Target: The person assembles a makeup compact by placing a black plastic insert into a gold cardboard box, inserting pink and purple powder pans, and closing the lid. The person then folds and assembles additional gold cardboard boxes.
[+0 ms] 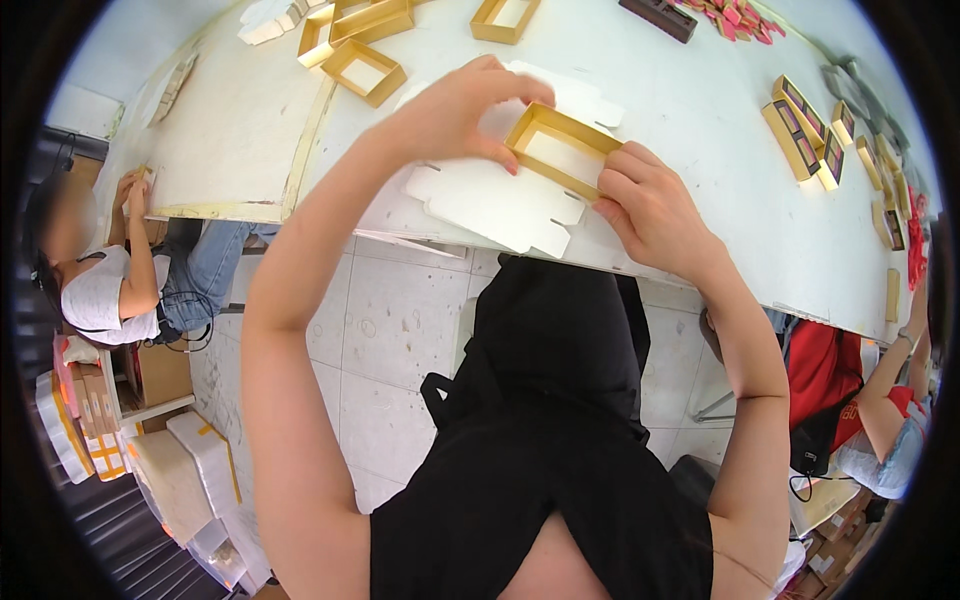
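Both hands are on a shallow gold open-topped box [552, 172] with a white inside, above the near part of the white table. My left hand [478, 108] grips its left end, the thumb at the near corner and the fingers at the far corner. My right hand [655, 205] has its fingers curled over the right end, hiding that edge. Just below the box lies a flat white die-cut card sheet [490, 208] with notched tabs. Another white card sheet [575, 97] shows behind the box, partly covered by it.
Beyond my left hand stand several gold box frames [365, 72]. A dark brown tray [657, 20] and a heap of red pieces [735, 18] are at the far right. Gold boxes with dark inserts [797, 130] stand at right. One person [118, 275] sits left, another [885, 430] right.
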`<move>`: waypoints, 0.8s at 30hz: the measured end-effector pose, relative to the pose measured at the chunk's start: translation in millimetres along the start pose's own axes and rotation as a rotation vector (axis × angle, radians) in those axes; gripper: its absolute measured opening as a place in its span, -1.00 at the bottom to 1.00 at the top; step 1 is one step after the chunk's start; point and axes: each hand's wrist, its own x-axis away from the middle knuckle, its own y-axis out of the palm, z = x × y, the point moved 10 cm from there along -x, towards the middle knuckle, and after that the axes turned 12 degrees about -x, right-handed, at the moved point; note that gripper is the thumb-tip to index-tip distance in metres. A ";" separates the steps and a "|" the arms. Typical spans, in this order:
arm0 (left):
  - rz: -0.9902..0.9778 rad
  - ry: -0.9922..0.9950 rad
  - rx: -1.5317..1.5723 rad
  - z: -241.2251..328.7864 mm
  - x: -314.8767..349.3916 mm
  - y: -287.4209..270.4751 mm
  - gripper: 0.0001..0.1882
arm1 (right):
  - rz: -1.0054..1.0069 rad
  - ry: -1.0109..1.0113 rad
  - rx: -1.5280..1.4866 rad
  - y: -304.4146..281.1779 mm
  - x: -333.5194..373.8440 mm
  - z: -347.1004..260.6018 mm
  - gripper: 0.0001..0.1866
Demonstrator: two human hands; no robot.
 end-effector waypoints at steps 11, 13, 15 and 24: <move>-0.009 0.098 -0.116 39.0 15.6 2.5 -0.77 | -0.056 -0.106 -0.161 -14.1 -2.1 13.0 -0.81; 0.065 0.003 0.014 29.1 20.4 -4.4 -0.75 | -0.083 -0.105 -0.180 -16.6 -7.1 12.6 -0.82; 0.228 -0.165 0.326 5.4 36.0 -13.1 -0.63 | 0.139 -0.189 -0.148 -46.0 -8.1 11.2 -0.83; -0.259 0.086 -0.148 52.5 56.1 12.0 -0.42 | 0.367 0.034 0.397 -54.4 -56.5 142.5 -0.44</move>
